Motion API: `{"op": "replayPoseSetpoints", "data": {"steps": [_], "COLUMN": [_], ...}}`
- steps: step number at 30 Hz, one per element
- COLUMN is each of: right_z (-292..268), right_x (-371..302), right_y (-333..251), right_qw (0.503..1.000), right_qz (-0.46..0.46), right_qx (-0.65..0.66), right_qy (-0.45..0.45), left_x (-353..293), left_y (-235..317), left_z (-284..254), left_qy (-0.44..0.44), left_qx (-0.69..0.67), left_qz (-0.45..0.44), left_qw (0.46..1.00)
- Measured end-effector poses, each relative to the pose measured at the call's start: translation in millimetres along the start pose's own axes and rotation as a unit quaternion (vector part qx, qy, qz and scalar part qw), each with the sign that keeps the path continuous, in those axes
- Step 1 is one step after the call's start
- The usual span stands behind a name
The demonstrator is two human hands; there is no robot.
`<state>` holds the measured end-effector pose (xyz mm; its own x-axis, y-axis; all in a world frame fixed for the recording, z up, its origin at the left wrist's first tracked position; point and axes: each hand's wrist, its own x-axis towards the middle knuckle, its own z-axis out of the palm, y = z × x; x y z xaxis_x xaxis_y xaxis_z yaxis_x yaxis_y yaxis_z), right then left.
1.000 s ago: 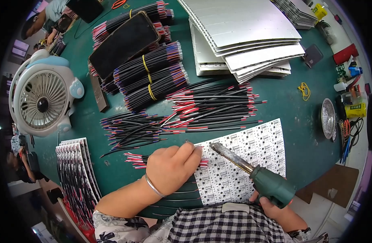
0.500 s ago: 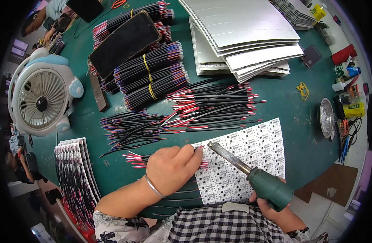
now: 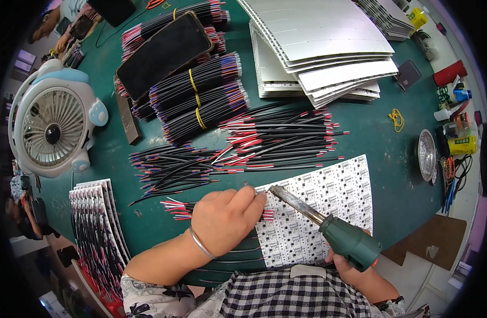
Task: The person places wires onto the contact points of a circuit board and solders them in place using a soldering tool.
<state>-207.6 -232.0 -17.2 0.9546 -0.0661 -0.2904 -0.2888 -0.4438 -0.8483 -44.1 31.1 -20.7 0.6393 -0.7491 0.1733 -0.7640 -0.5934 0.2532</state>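
Note:
My left hand (image 3: 222,217) is closed over a small bunch of black wires (image 3: 180,208) with red and white ends. Its thumb and forefinger pinch together at the far left corner of a white circuit board sheet (image 3: 317,217); the wire end there is mostly hidden. In my right hand (image 3: 352,269) is a soldering iron (image 3: 352,243) with a dark green handle. The iron's metal tip meets the sheet's far edge, just right of my left fingertips. Several wires (image 3: 233,260) stick out from the sheet's left edge beneath my left forearm.
Loose black wires (image 3: 286,135) lie beyond the sheet. Tied wire bundles (image 3: 201,95) and a phone (image 3: 164,55) sit behind them, with stacked white panels (image 3: 317,32) at the far right. A fan (image 3: 52,132) and wired boards (image 3: 95,228) stand left; a metal bowl (image 3: 427,155) is right.
The soldering iron has shifted slightly left, bringing its tip closer to my left fingertips. My left hand stays nearly in place over the wires.

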Motion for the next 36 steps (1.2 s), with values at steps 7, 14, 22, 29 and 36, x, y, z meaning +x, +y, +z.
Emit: {"op": "replayPoseSetpoints", "data": {"steps": [7,14,22,29,36], "right_z": [-1,-3,-2,-1,-3], "right_x": [0,-3,8,-3,-7], "right_y": [4,6,-14,-5,0], "right_qw": [1.0,0.998,0.98,0.981,0.998], "right_qz": [0.018,-0.019,0.006,0.028,0.042], "right_qx": [-0.006,-0.047,0.198,0.187,-0.004], "right_qy": [-0.022,-0.036,-0.024,-0.053,-0.038], "left_x": [1,1,2,5,4], "left_y": [0,0,-1,-7,-4], "left_z": [0,-1,1,3,1], "left_qy": [-0.001,-0.008,0.005,0.035,0.025], "left_qx": [-0.004,-0.009,-0.003,-0.027,-0.021], "left_qz": [-0.002,-0.006,-0.015,0.006,0.001], "left_qw": [1.0,1.0,1.0,0.999,0.999]}}
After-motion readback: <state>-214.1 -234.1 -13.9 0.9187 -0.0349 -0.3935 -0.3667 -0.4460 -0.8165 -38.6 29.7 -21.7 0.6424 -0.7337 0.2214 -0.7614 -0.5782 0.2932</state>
